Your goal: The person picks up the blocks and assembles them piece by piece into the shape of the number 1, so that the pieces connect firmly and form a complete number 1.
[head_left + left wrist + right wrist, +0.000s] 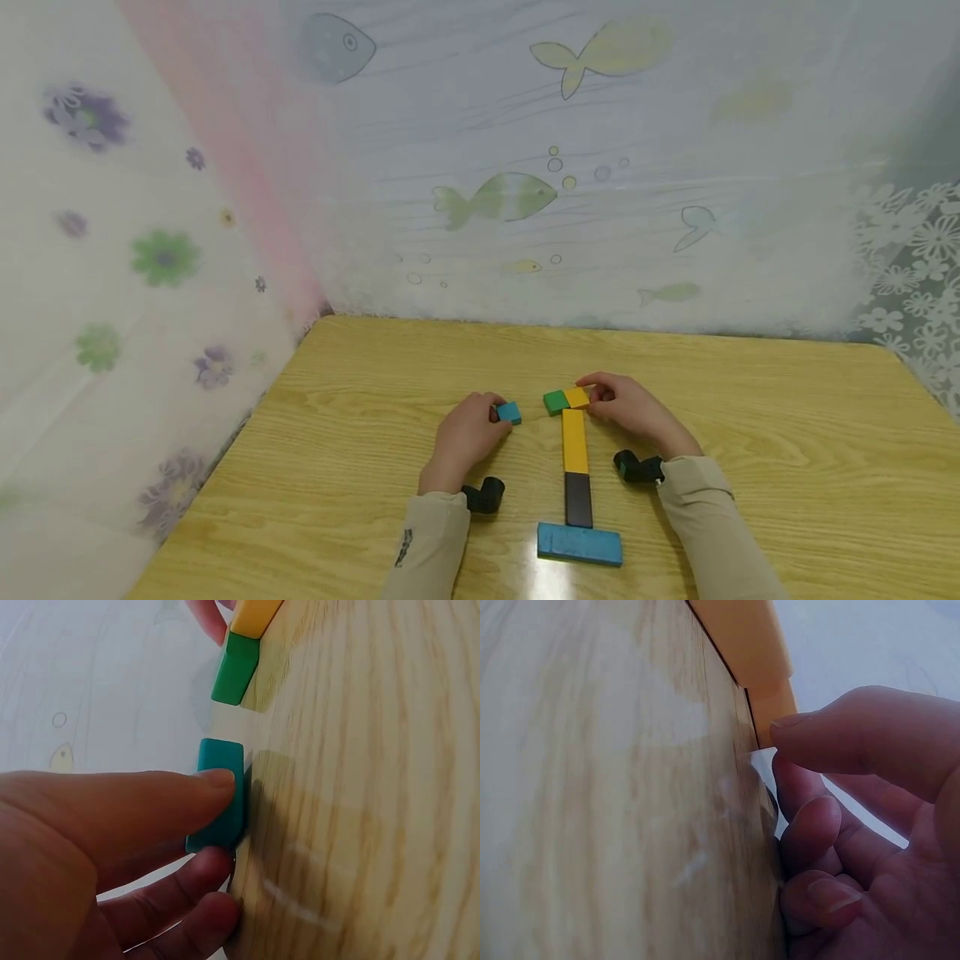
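Observation:
My left hand [467, 433] pinches a small blue block [508, 413] between thumb and fingers, low over the table left of the other blocks. At the top of the row, my right hand [628, 406] holds a small yellow block [577, 397] by its right end, thumb on the near side and index finger on the far side. A green block [556, 403] touches that yellow block on its left. Below them a long yellow block [574, 442], a dark block [578, 500] and, crosswise at the bottom, a long blue block [579, 544] form a line.
The wooden table [337, 467] ends at a fish-patterned curtain [495, 250] behind and a flowered curtain [165, 250] on the left. Black cameras are strapped at the left wrist [485, 496] and the right wrist [637, 467].

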The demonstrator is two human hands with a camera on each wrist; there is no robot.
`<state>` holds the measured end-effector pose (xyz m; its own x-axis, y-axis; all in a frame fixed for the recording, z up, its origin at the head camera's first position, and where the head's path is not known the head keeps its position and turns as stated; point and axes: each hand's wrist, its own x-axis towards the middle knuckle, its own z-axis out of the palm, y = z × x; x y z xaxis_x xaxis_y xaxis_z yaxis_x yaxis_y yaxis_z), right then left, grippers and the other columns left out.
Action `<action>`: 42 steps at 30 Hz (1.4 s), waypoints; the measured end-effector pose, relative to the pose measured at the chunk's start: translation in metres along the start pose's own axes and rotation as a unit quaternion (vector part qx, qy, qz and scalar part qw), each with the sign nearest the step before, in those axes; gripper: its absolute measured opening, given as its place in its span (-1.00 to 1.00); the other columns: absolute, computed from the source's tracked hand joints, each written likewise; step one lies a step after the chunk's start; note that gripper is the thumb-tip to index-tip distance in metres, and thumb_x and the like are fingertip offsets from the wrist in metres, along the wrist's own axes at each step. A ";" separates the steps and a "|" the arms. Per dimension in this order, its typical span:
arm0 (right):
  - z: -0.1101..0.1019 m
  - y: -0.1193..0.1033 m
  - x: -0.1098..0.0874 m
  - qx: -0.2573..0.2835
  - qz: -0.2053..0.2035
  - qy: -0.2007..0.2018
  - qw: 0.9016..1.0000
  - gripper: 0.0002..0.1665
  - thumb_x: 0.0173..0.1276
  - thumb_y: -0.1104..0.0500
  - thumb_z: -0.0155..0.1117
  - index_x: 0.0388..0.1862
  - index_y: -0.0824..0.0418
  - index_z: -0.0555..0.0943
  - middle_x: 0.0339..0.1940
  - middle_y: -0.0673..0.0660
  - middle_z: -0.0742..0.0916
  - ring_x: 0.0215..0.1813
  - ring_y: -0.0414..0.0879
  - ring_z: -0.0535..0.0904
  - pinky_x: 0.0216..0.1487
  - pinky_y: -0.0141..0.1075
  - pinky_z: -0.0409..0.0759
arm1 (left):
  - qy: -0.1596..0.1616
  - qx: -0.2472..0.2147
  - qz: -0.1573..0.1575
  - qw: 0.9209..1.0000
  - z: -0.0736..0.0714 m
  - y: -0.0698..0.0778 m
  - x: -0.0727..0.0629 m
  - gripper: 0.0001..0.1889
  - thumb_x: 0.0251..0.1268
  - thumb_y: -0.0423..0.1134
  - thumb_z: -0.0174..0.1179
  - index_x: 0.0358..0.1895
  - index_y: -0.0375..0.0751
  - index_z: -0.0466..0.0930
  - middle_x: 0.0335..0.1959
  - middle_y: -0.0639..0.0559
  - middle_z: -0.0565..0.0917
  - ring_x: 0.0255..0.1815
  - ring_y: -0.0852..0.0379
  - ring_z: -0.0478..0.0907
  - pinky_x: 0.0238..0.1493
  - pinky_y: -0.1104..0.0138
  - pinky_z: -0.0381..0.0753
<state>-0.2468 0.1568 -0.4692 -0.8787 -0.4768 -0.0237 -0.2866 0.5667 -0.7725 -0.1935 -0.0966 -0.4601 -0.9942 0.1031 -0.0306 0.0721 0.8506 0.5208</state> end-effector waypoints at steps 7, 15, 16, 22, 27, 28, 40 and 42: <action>0.000 0.001 0.000 -0.001 -0.001 0.000 1.000 -0.60 0.26 0.31 0.07 0.11 0.27 0.43 -0.38 0.09 0.54 -0.44 -0.07 0.38 -0.41 -0.26 0.35 | -0.006 -0.014 -0.003 1.000 0.000 0.001 0.000 -0.62 0.10 -0.02 0.20 -0.03 -0.09 0.53 -0.43 0.13 0.42 -0.48 0.19 0.36 -0.46 0.32 0.35; 0.000 0.000 0.001 0.013 0.004 0.000 1.000 -0.60 0.27 0.31 0.04 0.12 0.26 0.42 -0.38 0.10 0.54 -0.43 -0.05 0.38 -0.41 -0.24 0.35 | -0.010 -0.024 -0.012 1.000 0.000 0.003 0.001 -0.61 0.08 0.13 0.15 -0.14 -0.05 0.50 -0.47 0.16 0.43 -0.51 0.20 0.37 -0.47 0.32 0.36; 0.000 0.000 0.001 0.012 0.002 0.001 1.000 -0.59 0.27 0.32 0.04 0.12 0.26 0.41 -0.38 0.09 0.54 -0.43 -0.05 0.38 -0.41 -0.24 0.35 | -0.009 -0.023 -0.012 1.000 0.000 0.003 0.000 -0.61 0.08 0.13 0.15 -0.15 -0.05 0.50 -0.47 0.16 0.43 -0.51 0.20 0.37 -0.47 0.32 0.35; 0.001 0.001 0.001 0.011 0.004 -0.003 1.000 -0.57 0.26 0.33 0.05 0.14 0.27 0.39 -0.38 0.09 0.54 -0.43 -0.06 0.38 -0.41 -0.24 0.35 | -0.013 -0.008 -0.011 1.000 -0.001 0.004 -0.002 -0.63 0.05 0.08 0.21 -0.15 -0.06 0.49 -0.47 0.14 0.41 -0.51 0.19 0.36 -0.50 0.33 0.34; 0.001 0.001 0.001 0.013 0.007 0.001 1.000 -0.57 0.26 0.32 0.03 0.14 0.26 0.40 -0.39 0.09 0.55 -0.44 -0.05 0.38 -0.40 -0.23 0.34 | -0.022 -0.007 -0.009 1.000 -0.001 0.006 -0.002 -0.62 0.00 0.10 0.25 -0.22 -0.05 0.46 -0.47 0.16 0.43 -0.51 0.18 0.37 -0.50 0.32 0.34; 0.001 0.000 0.001 0.013 0.008 0.002 1.000 -0.58 0.26 0.32 0.03 0.14 0.25 0.40 -0.39 0.09 0.55 -0.44 -0.05 0.38 -0.40 -0.23 0.34 | -0.022 -0.009 -0.008 1.000 -0.001 0.007 -0.002 -0.62 -0.01 0.10 0.25 -0.23 -0.05 0.45 -0.47 0.16 0.44 -0.51 0.19 0.37 -0.50 0.31 0.34; 0.000 0.001 0.000 0.007 0.010 0.001 1.000 -0.59 0.27 0.32 0.04 0.13 0.26 0.41 -0.38 0.09 0.54 -0.44 -0.06 0.38 -0.40 -0.23 0.35 | -0.020 -0.005 -0.005 1.000 0.001 0.010 -0.003 -0.63 0.00 0.10 0.24 -0.28 -0.06 0.42 -0.42 0.11 0.39 -0.48 0.15 0.34 -0.50 0.31 0.33; 0.000 0.001 0.000 0.006 0.010 0.001 1.000 -0.59 0.27 0.31 0.04 0.13 0.25 0.41 -0.39 0.09 0.54 -0.44 -0.06 0.37 -0.41 -0.24 0.34 | -0.026 0.003 -0.001 1.000 0.001 0.010 -0.003 -0.61 -0.03 0.13 0.26 -0.32 -0.06 0.40 -0.43 0.10 0.38 -0.48 0.13 0.33 -0.50 0.30 0.32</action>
<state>-0.2468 0.1571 -0.4703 -0.8854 -0.4633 -0.0381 -0.2637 0.5680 -0.7796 -0.1895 -0.0883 -0.4558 -0.9888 0.1277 -0.0772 0.0700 0.8538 0.5159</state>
